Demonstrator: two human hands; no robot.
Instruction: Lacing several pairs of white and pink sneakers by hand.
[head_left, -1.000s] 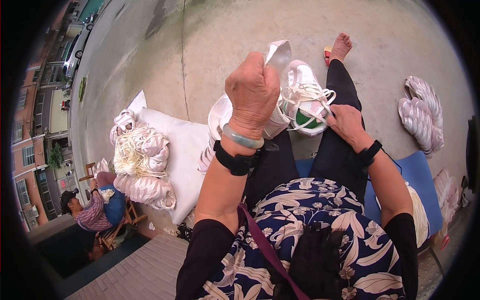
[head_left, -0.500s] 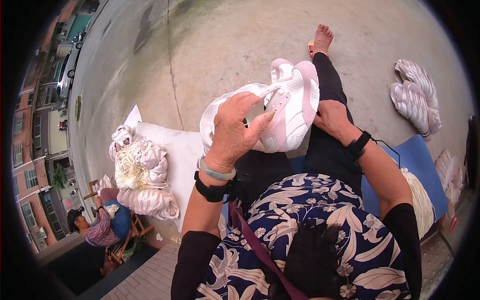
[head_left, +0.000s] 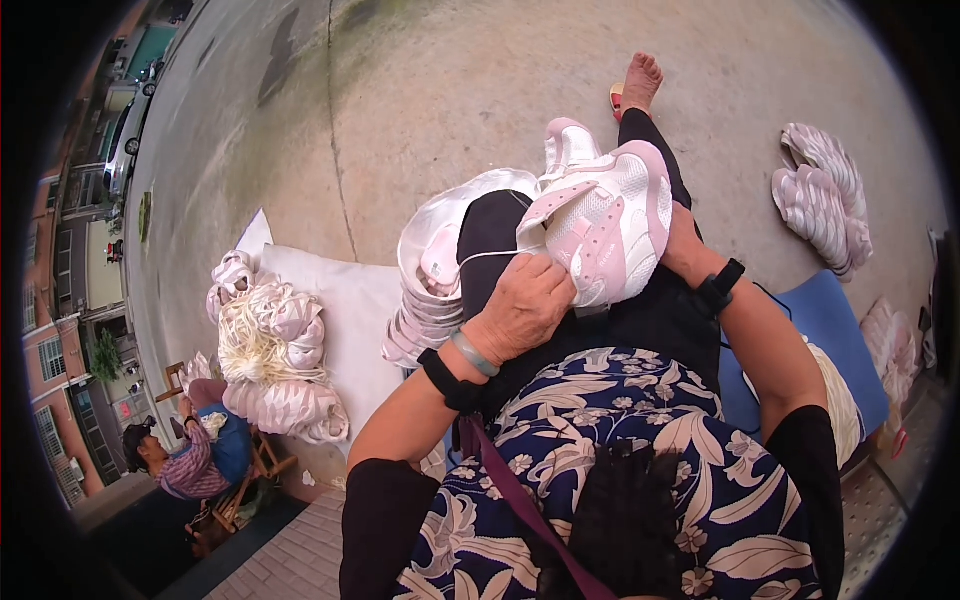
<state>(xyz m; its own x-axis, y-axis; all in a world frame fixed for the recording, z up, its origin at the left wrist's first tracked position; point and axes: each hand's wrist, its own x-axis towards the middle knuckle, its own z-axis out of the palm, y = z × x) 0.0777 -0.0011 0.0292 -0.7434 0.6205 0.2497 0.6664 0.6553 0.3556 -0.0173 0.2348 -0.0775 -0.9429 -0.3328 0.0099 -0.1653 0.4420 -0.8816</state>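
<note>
Above my lap is a pink and white sneaker [head_left: 615, 235], tilted, its eyelet flap standing up. My right hand [head_left: 685, 248] grips it from the right side, the fingers mostly hidden behind the shoe. Close against its lower left edge, my left hand [head_left: 525, 305] is closed in a pinch, on a white shoelace [head_left: 490, 255] that curves out across my dark trouser leg. The fingertips themselves are partly hidden. A second pink and white sneaker [head_left: 572, 148], with white laces, shows just behind the first one.
Beside my left knee stands a stack of pink and white shoe uppers [head_left: 425, 315]. More uppers with loose cream laces [head_left: 270, 335] lie on a white sheet [head_left: 350, 310]. Bundled uppers [head_left: 825, 200] rest on the floor at right, near a blue pad [head_left: 835, 320]. Another person [head_left: 195, 445] sits at far left.
My left hand has moved down and right from the shoe's opening and closed into a pinch. The sneaker has shifted slightly right and down, uncovering the stack of uppers.
</note>
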